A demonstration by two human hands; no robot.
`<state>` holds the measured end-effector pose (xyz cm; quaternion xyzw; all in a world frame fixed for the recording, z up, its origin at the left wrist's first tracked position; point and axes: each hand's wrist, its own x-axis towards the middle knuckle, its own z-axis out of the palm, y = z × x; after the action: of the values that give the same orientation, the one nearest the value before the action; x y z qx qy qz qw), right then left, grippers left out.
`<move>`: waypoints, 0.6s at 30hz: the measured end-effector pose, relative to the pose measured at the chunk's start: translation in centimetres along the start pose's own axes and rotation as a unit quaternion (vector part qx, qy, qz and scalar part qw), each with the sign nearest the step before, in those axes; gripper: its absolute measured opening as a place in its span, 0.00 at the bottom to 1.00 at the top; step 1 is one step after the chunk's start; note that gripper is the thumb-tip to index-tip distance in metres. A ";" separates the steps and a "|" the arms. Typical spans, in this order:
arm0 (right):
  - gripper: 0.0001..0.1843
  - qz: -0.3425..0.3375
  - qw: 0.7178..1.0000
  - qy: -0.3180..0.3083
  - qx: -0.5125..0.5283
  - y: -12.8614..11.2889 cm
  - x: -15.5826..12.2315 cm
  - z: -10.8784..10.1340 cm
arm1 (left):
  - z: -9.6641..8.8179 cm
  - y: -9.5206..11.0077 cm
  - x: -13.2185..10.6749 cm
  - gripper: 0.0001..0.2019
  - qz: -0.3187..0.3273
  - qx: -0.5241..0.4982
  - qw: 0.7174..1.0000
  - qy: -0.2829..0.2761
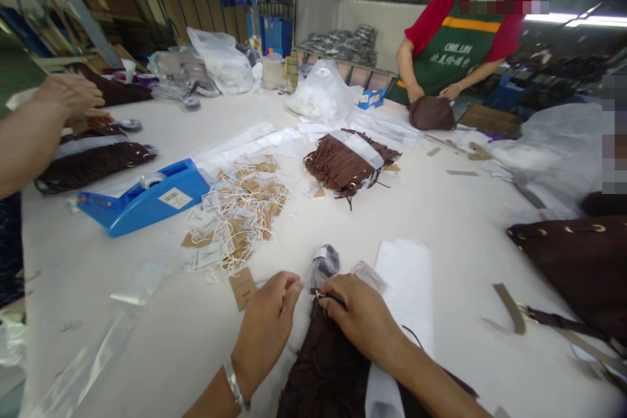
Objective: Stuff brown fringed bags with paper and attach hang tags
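a pale table spreads under everything. across it stands 1 co-worker in a red top and green apron, both hands on a dark brown item. the near fringed bag, dark brown, lies on the table directly before the person, its top end pointing away and its lower part running out of view. at the right edge rests a brown bag with gold-coloured eyelets. at the left, another person's forearm reaches over a banded fringed bag.

the person's right hand is closed on the near fringed bag, thumb and fingers pinching a dark piece at its top end. the left hand is just beside it, fingers curled and thumb tip close to the forefinger; whether it grips anything thin, one cannot tell.

a blue tape dispenser stands left of a heap of strung tags. farther back, the middle fringed bag wears a whitish band. a white sheet lies partly behind the right arm. grey wrapping touches the bag's top end, and 1 brown card lies near the left hand.
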<state>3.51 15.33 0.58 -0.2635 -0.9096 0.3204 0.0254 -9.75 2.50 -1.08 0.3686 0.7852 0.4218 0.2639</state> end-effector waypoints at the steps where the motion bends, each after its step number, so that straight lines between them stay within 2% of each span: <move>1: 0.07 0.000 1.000 -0.001 -0.002 0.0 0.0 0.0 | 0.2 -0.1 -0.6 0.14 -0.001 0.011 1.000 -0.007; 4: 0.07 0.001 1.000 -0.002 -0.010 0.0 0.0 0.0 | 1.3 -0.5 -1.5 0.11 -0.007 0.018 0.999 -0.032; 7: 0.07 -0.006 1.000 -0.004 -0.018 0.0 0.0 0.0 | 2.2 -0.6 -1.0 0.10 0.002 0.019 1.000 -0.011; 11: 0.06 -0.031 0.998 0.002 -0.047 -0.5 -0.1 -0.1 | 2.3 -0.7 -0.5 0.12 0.021 0.023 1.000 -0.002; 14: 0.09 -0.088 0.991 0.024 -0.101 -1.1 -0.1 -0.1 | 2.4 -1.1 -0.6 0.11 0.072 0.116 0.991 -0.008; 16: 0.10 -0.121 0.984 0.010 -0.130 -1.3 0.0 0.0 | 2.4 -1.4 -0.6 0.12 0.105 0.198 0.974 -0.029; 18: 0.09 -0.121 0.983 -0.011 -0.134 -1.3 0.1 -0.1 | 2.1 -1.7 -0.4 0.12 0.135 0.238 0.960 -0.057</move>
<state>2.86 14.58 1.36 -0.1485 -0.9698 0.1927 0.0184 -8.59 2.59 -3.53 0.5465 0.7895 0.2330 0.1540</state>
